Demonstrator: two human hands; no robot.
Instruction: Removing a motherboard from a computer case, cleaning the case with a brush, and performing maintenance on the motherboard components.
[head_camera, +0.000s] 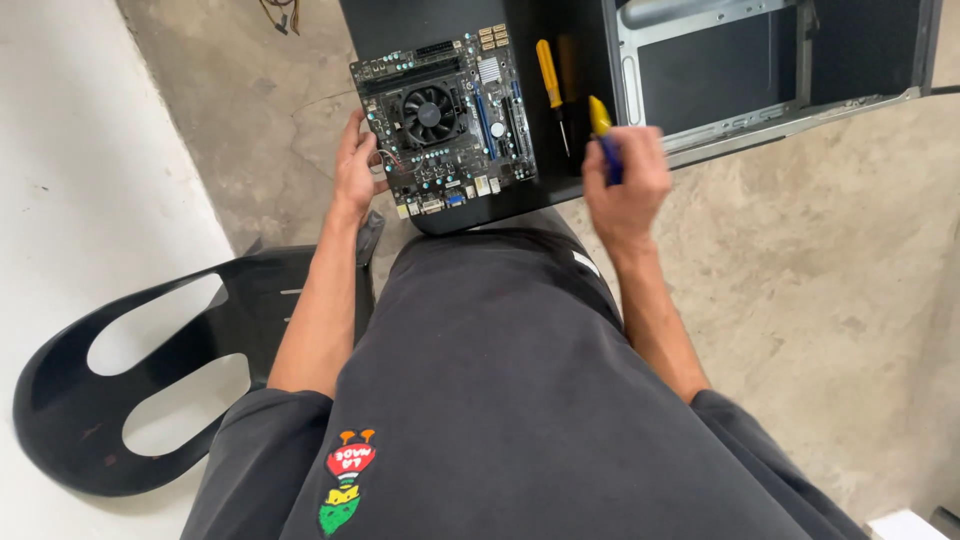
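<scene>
**Two hands, one board, one tool**

At nine o'clock a black chair (110, 400) is being left unused. The motherboard (445, 120) is being steadied on a black panel (560, 40) by the left hand (355, 165), fingers curled against its left edge, likely to stop sliding. A yellow screwdriver (551, 90) is lying just beside it. At one o'clock, a yellow-and-blue screwdriver (603, 135) is being gripped in the closed right hand (628, 180), beside the open computer case (770, 70).

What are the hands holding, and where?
Right hand grips a screwdriver by its yellow-blue handle. Left hand holds the motherboard by its left edge.
</scene>
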